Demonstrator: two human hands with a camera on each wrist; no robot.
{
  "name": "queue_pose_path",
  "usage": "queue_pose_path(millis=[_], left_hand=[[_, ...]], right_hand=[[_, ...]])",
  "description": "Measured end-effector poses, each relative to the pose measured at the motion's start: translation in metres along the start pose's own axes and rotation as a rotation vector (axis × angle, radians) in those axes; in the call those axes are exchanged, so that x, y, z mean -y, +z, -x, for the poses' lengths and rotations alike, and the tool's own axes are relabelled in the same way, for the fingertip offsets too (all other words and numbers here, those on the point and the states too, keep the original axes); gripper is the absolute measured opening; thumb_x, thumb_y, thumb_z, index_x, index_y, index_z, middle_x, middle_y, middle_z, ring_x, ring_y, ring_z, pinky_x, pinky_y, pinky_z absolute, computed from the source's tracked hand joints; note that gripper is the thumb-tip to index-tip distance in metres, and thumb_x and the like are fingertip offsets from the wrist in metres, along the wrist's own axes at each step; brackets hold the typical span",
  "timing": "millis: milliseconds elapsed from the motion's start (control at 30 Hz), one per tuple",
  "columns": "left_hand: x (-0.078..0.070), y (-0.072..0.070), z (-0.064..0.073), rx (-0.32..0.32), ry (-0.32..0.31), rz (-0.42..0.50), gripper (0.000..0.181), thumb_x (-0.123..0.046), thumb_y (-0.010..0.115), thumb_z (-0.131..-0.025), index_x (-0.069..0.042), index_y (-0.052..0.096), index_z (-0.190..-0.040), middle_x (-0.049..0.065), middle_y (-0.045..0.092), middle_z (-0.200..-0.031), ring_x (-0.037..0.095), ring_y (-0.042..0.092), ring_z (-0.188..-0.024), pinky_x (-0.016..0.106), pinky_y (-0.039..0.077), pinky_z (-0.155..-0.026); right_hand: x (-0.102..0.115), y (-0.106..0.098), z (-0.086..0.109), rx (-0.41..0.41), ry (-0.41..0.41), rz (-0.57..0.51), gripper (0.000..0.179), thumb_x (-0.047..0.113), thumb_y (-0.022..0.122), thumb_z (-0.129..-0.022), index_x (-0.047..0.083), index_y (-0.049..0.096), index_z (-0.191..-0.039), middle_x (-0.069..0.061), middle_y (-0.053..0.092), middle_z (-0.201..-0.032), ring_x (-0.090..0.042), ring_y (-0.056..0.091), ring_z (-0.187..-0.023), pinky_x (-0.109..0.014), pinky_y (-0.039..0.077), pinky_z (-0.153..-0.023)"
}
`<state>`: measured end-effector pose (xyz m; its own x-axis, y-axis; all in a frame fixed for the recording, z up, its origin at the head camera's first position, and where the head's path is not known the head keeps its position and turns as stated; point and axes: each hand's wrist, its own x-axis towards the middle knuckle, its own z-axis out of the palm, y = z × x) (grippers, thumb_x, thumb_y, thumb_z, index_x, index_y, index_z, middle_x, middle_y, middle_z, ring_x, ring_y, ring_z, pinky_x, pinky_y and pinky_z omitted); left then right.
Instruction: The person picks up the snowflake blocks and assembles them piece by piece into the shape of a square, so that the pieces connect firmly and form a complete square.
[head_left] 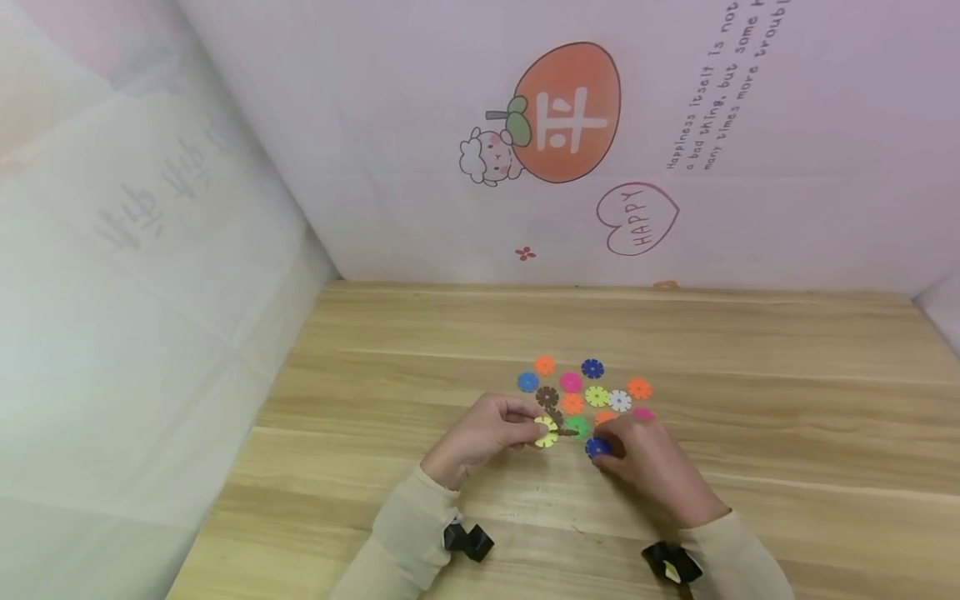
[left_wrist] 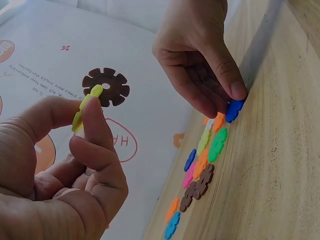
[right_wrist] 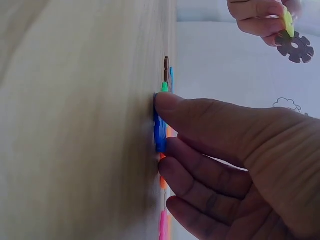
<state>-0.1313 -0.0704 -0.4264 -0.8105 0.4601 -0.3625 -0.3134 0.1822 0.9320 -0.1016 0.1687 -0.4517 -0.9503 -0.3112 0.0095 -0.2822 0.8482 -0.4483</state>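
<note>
I log the wooden table [head_left: 337, 375]; above it the right hand [head_left: 651, 454], part-curled, pinches a blue disc [head_left: 596, 448] low by its surface. Left hand [head_left: 487, 435], nearly closed, pinches a yellow disc [left_wrist: 95, 92]; joined just past its grip, a brown disc [left_wrist: 117, 92]. I judge a slack left pinch could twist that joint loose.

Wooden table [head_left: 555, 508] across the bottom; pale backdrop [head_left: 375, 167] above, a heart [head_left: 637, 218] printed right of centre; upper left, perhaps faded lettering [head_left: 131, 215].
</note>
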Motion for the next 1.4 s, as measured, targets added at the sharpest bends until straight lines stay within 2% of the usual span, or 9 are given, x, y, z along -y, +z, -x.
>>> queue_pose_path(millis=[167, 267, 467, 600, 700, 933, 1167, 1400], left_hand=[[0.001, 0.000, 0.001, 0.004, 0.009, -0.007, 0.023, -0.010, 0.071, -0.090, 0.002, 0.070, -0.110, 0.001, 0.071, -0.089, 0.009, 0.067, -0.077, 0.034, 0.057, -0.078], [0.001, 0.000, 0.001, 0.002, 0.009, -0.006, 0.023, -0.010, 0.071, -0.090, 0.001, 0.070, -0.109, 0.000, 0.071, -0.087, 0.008, 0.066, -0.076, 0.033, 0.056, -0.077], [0.001, 0.000, 0.001, 0.000, 0.008, -0.004, 0.021, -0.011, 0.071, -0.090, -0.001, 0.071, -0.109, -0.002, 0.070, -0.085, 0.009, 0.066, -0.076, 0.034, 0.056, -0.076], [0.001, 0.000, 0.000, 0.003, 0.005, -0.003, 0.021, -0.010, 0.071, -0.090, -0.001, 0.071, -0.108, -0.002, 0.070, -0.085, 0.009, 0.066, -0.076, 0.033, 0.056, -0.075], [0.001, -0.001, -0.001, 0.005, 0.001, -0.004, 0.021, -0.010, 0.071, -0.090, -0.001, 0.071, -0.108, -0.002, 0.070, -0.084, 0.008, 0.066, -0.075, 0.032, 0.055, -0.075], [0.000, -0.001, -0.002, 0.011, 0.013, -0.014, 0.020, -0.010, 0.070, -0.090, 0.000, 0.070, -0.107, -0.003, 0.070, -0.083, 0.009, 0.065, -0.074, 0.030, 0.054, -0.072], [-0.001, 0.000, -0.001, 0.012, 0.010, -0.020, 0.019, -0.009, 0.070, -0.090, -0.001, 0.071, -0.107, -0.002, 0.071, -0.084, 0.008, 0.065, -0.074, 0.030, 0.053, -0.071], [0.000, 0.001, -0.001, 0.011, 0.000, -0.023, 0.021, -0.009, 0.071, -0.089, -0.001, 0.071, -0.108, 0.001, 0.072, -0.089, 0.010, 0.067, -0.076, 0.037, 0.057, -0.079]], right_hand=[[-0.004, 0.001, 0.001, -0.013, 0.010, -0.007, 0.030, 0.013, 0.087, -0.073, 0.004, 0.075, -0.098, -0.002, 0.070, -0.088, -0.017, 0.059, -0.085, -0.039, 0.054, -0.076], [-0.005, 0.000, 0.003, -0.025, 0.016, -0.020, 0.025, 0.009, 0.084, -0.075, 0.005, 0.075, -0.097, -0.005, 0.068, -0.090, -0.020, 0.061, -0.086, -0.040, 0.055, -0.076], [-0.010, -0.003, 0.005, -0.017, 0.027, -0.074, 0.012, 0.008, 0.081, -0.079, 0.009, 0.077, -0.091, -0.001, 0.067, -0.085, -0.015, 0.061, -0.080, -0.035, 0.055, -0.072], [-0.011, -0.007, 0.005, 0.007, 0.080, -0.183, 0.009, 0.013, 0.079, -0.083, 0.013, 0.078, -0.092, 0.002, 0.067, -0.086, -0.012, 0.059, -0.080, -0.029, 0.052, -0.070], [-0.010, -0.011, 0.006, 0.005, 0.104, -0.274, 0.013, 0.015, 0.076, -0.086, 0.011, 0.078, -0.099, -0.001, 0.068, -0.090, -0.014, 0.059, -0.081, -0.026, 0.052, -0.068], [-0.005, -0.021, 0.008, 0.024, 0.152, -0.487, 0.023, 0.016, 0.066, -0.095, 0.008, 0.072, -0.115, -0.006, 0.072, -0.107, -0.015, 0.064, -0.093, -0.020, 0.053, -0.075], [0.000, -0.026, 0.009, 0.067, 0.243, -0.595, 0.025, 0.028, 0.073, -0.090, 0.011, 0.075, -0.109, -0.002, 0.071, -0.099, -0.013, 0.060, -0.083, -0.024, 0.050, -0.067], [0.000, -0.029, 0.012, 0.094, 0.238, -0.822, 0.033, 0.022, 0.068, -0.094, -0.001, 0.068, -0.118, -0.012, 0.072, -0.107, -0.014, 0.071, -0.090, -0.030, 0.059, -0.080]])
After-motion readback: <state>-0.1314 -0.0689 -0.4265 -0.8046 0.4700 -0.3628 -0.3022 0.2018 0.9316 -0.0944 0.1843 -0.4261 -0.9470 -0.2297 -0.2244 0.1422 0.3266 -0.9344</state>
